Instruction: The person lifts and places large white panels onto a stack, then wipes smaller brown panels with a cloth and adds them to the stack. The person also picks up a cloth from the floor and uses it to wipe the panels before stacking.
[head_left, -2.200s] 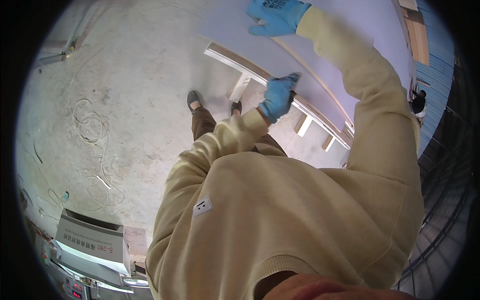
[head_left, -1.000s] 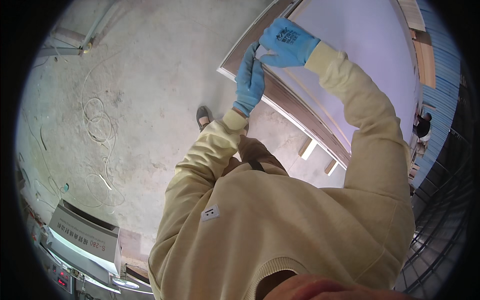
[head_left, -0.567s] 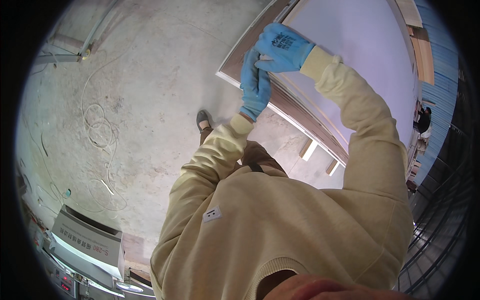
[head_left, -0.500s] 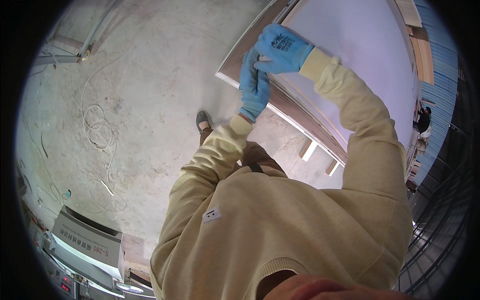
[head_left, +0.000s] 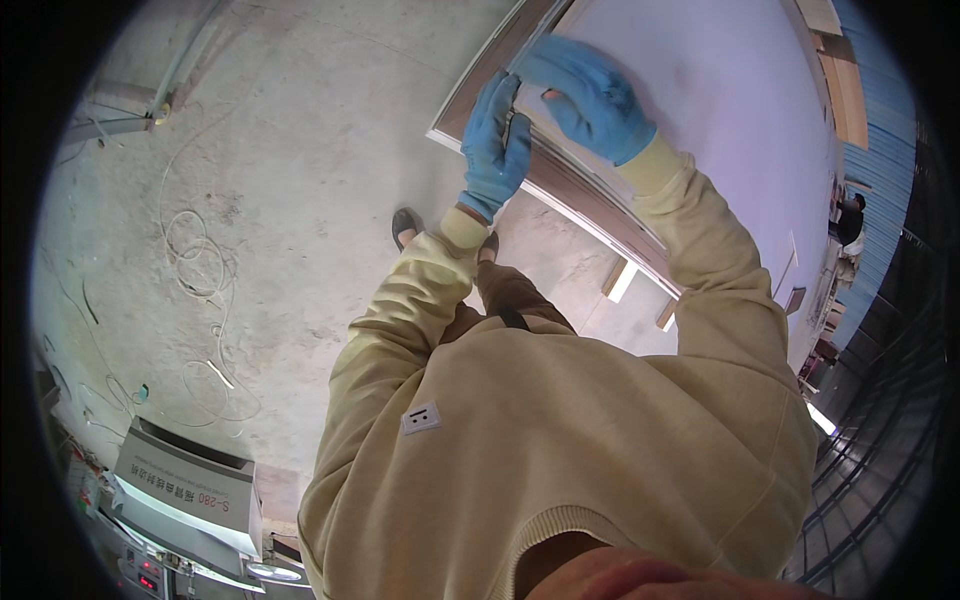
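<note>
Both of my hands wear blue gloves at the near left corner of a stack of flat boards. On top lies a large pale lilac panel point(head_left: 720, 110); brown and white board edges point(head_left: 590, 212) show along its near side. My left hand point(head_left: 494, 145) is over that edge, fingers stretched out and thumb apart, with nothing visible in it. Just right of it, my right hand point(head_left: 592, 98) is open above the panel's corner, its outstretched fingers smeared by motion. Whether either palm touches the boards cannot be made out.
Pale wood pieces point(head_left: 622, 280) lie under the stack's near side. A thin cable point(head_left: 200, 260) coils on the concrete floor at left. A grey machine housing point(head_left: 185, 485) stands at lower left, a metal frame point(head_left: 125, 125) at upper left. Another person point(head_left: 850, 225) is far right.
My hands have moved apart; before, they met at the stack's corner. The left has shifted slightly left with its thumb spread, and the right has turned with its fingers stretched out.
</note>
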